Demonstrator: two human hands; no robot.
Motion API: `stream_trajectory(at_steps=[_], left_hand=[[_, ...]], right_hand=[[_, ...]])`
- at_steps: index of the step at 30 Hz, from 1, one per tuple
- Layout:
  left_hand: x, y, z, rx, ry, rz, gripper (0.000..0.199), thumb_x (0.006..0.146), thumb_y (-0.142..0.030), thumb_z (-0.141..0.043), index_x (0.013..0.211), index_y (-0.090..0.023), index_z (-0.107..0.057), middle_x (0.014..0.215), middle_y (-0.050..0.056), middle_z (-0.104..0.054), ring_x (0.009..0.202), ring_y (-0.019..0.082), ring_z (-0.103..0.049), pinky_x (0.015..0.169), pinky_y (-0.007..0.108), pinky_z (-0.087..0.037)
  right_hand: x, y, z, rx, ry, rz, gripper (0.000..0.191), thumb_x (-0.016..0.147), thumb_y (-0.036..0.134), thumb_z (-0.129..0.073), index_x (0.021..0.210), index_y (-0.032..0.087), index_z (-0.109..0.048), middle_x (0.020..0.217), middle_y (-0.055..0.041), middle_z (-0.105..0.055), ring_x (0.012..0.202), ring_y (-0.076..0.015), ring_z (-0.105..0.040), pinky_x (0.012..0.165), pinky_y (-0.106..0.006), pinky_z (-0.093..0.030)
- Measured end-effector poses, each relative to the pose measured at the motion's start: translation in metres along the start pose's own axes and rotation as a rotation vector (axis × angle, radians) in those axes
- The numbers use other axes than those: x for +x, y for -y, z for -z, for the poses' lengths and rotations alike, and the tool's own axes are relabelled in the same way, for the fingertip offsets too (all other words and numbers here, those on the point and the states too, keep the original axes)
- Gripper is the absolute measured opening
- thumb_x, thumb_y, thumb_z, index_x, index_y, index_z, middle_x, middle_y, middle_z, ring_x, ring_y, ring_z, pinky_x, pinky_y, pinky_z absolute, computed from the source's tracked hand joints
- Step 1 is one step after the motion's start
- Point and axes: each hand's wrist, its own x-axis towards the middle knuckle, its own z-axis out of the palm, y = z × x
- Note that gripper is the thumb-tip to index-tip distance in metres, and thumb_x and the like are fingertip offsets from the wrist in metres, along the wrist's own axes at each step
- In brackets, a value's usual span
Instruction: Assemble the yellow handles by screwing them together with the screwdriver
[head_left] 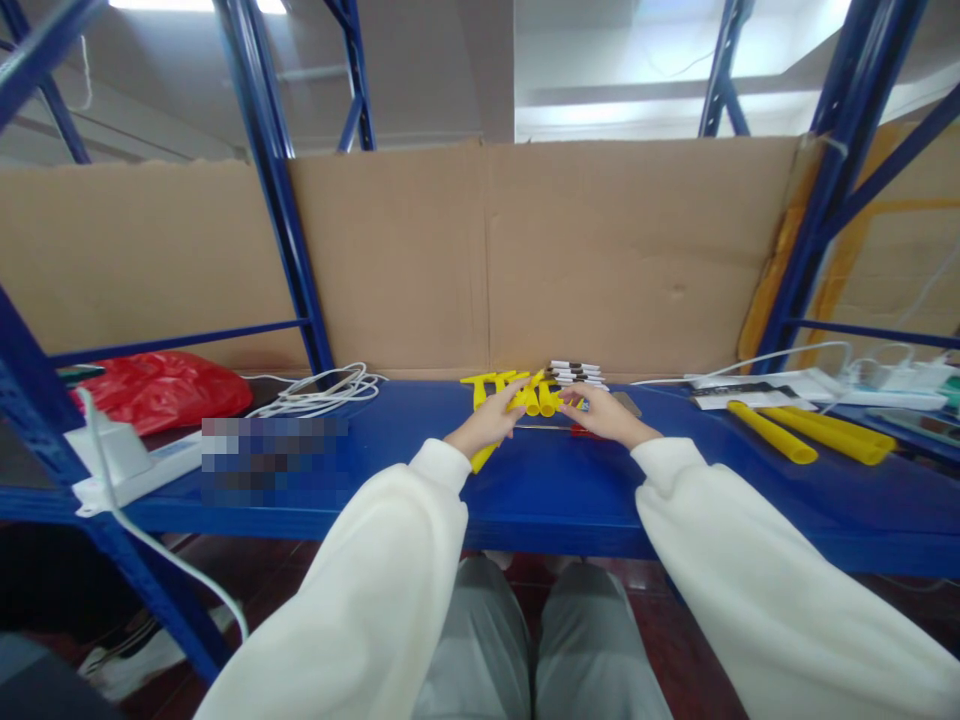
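Observation:
Several yellow plastic pieces (532, 402), some of them tube-shaped, lie together on the blue tabletop (405, 450) at the centre. My left hand (489, 418) is at their left side, its fingers closed around part of a yellow piece; another yellow end sticks out below this hand. From the right, my right hand (596, 412) reaches to the pile with fingers bent, and whether it grips anything is too small to tell. Just behind it is a stack of black-and-white markers (576, 374). A small red item (585, 431) is partly hidden under my right hand.
Yellow tubes (825, 432) and white power strips lie on the right. At the left are a red plastic bag (169, 388), coiled white cable (330, 392) and a power strip (161, 468). Cardboard (390, 250) and blue posts stand behind.

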Motion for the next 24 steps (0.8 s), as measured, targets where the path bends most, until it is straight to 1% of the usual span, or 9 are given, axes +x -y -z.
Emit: stream_trajectory(at_steps=[3, 6, 10, 12, 18, 21, 24], left_hand=[[0.000, -0.003, -0.002, 0.044, 0.039, -0.015, 0.055, 0.093, -0.022, -0.055, 0.148, -0.028, -0.047, 0.102, 0.008, -0.069, 0.051, 0.008, -0.054, 0.053, 0.022, -0.049], [0.000, -0.005, -0.005, 0.070, 0.075, -0.027, 0.054, 0.094, -0.020, -0.052, 0.148, -0.030, -0.048, 0.091, 0.005, -0.070, 0.052, 0.010, -0.054, 0.055, 0.023, -0.049], [0.001, -0.007, -0.008, 0.036, 0.092, -0.023, 0.054, 0.093, -0.024, -0.057, 0.146, -0.031, -0.050, 0.081, 0.003, -0.068, 0.054, 0.012, -0.054, 0.058, 0.024, -0.050], [0.000, -0.008, -0.009, 0.034, 0.087, -0.015, 0.055, 0.093, -0.025, -0.059, 0.147, -0.030, -0.050, 0.082, 0.004, -0.069, 0.054, 0.012, -0.055, 0.059, 0.024, -0.050], [0.000, -0.010, -0.010, 0.093, 0.093, -0.029, 0.056, 0.093, -0.018, -0.053, 0.148, -0.028, -0.048, 0.092, 0.006, -0.072, 0.053, 0.011, -0.056, 0.060, 0.025, -0.051], [0.001, -0.009, -0.010, 0.089, 0.091, -0.036, 0.056, 0.092, -0.016, -0.054, 0.147, -0.026, -0.050, 0.097, 0.006, -0.072, 0.054, 0.011, -0.057, 0.062, 0.025, -0.051], [0.002, -0.007, -0.010, 0.071, 0.090, -0.035, 0.056, 0.092, -0.018, -0.056, 0.147, -0.027, -0.050, 0.095, 0.006, -0.073, 0.055, 0.011, -0.057, 0.060, 0.023, -0.050]], right_hand=[[0.002, 0.007, -0.003, 0.044, -0.003, 0.004, 0.015, 0.086, 0.025, -0.061, 0.097, 0.018, -0.069, 0.099, -0.0099, -0.074, 0.089, -0.0210, -0.069, 0.086, -0.035, -0.055], [0.004, 0.011, -0.006, 0.063, 0.009, 0.019, 0.014, 0.087, 0.026, -0.060, 0.095, 0.018, -0.069, 0.097, -0.0091, -0.074, 0.090, -0.0203, -0.068, 0.086, -0.035, -0.054], [0.005, 0.012, -0.009, 0.106, -0.026, 0.001, 0.014, 0.089, 0.025, -0.056, 0.090, 0.018, -0.068, 0.093, -0.0085, -0.073, 0.089, -0.0199, -0.067, 0.084, -0.033, -0.053], [0.005, 0.013, -0.009, 0.138, -0.043, -0.015, 0.014, 0.088, 0.024, -0.055, 0.087, 0.018, -0.067, 0.092, -0.0086, -0.073, 0.088, -0.0202, -0.067, 0.084, -0.034, -0.053], [0.004, 0.017, -0.008, 0.185, -0.056, -0.021, 0.014, 0.086, 0.025, -0.053, 0.081, 0.018, -0.064, 0.088, -0.0078, -0.072, 0.085, -0.0205, -0.066, 0.082, -0.035, -0.052], [0.004, 0.018, -0.007, 0.198, -0.063, -0.028, 0.017, 0.086, 0.029, -0.053, 0.079, 0.018, -0.064, 0.085, -0.0069, -0.072, 0.083, -0.0201, -0.066, 0.080, -0.034, -0.052], [0.003, 0.018, -0.006, 0.223, -0.058, -0.039, 0.021, 0.086, 0.035, -0.054, 0.078, 0.018, -0.064, 0.081, -0.0059, -0.072, 0.077, -0.0192, -0.064, 0.075, -0.032, -0.052]])
